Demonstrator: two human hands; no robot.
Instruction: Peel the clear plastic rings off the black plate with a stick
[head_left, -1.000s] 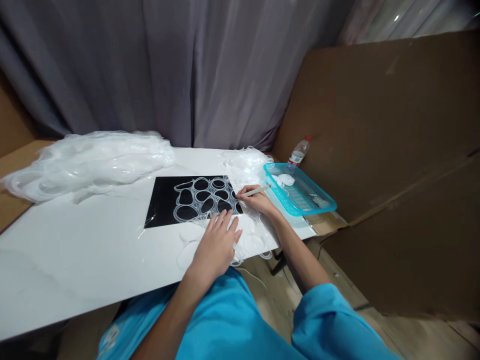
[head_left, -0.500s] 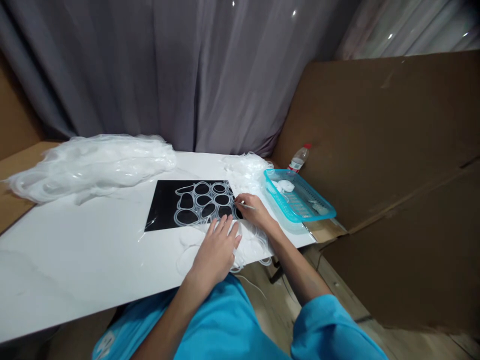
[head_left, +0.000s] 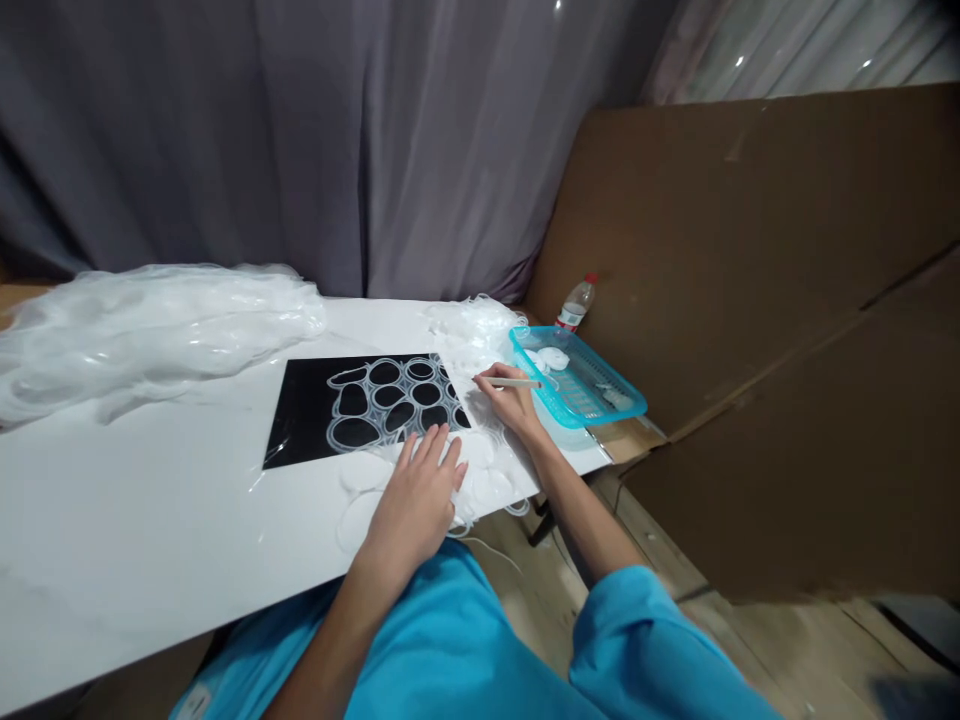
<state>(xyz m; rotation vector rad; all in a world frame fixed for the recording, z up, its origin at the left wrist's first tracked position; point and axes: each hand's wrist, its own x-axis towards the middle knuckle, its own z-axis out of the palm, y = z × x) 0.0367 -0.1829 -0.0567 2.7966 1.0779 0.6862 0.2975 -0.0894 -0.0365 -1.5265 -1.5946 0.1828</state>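
A black sheet [head_left: 305, 405] lies on the white table, covered on its right part by a clear film with pale ring outlines [head_left: 389, 394]. My left hand [head_left: 421, 490] rests palm down at its near edge, fingers stretched out over the film and loose clear rings [head_left: 491, 487]. Just off the sheet's right edge, my right hand [head_left: 514, 402] pinches a slim, pale, pen-like tool [head_left: 514, 382]. The tool's tip points left toward the sheet; whether it is a pen or a blade, I cannot tell.
A large heap of clear plastic film [head_left: 161, 325] covers the table's back left. More clear scraps [head_left: 474, 325] lie behind the sheet. At right sit a blue basket [head_left: 577, 415] with white pieces inside and a bottle with a red cap [head_left: 576, 304]. A cardboard panel [head_left: 750, 270] stands beyond.
My right hand has lifted the pen-like tool off the sheet's right edge and moved it slightly right, turning it so more shows. The left hand stays put. The whole view has shifted right.
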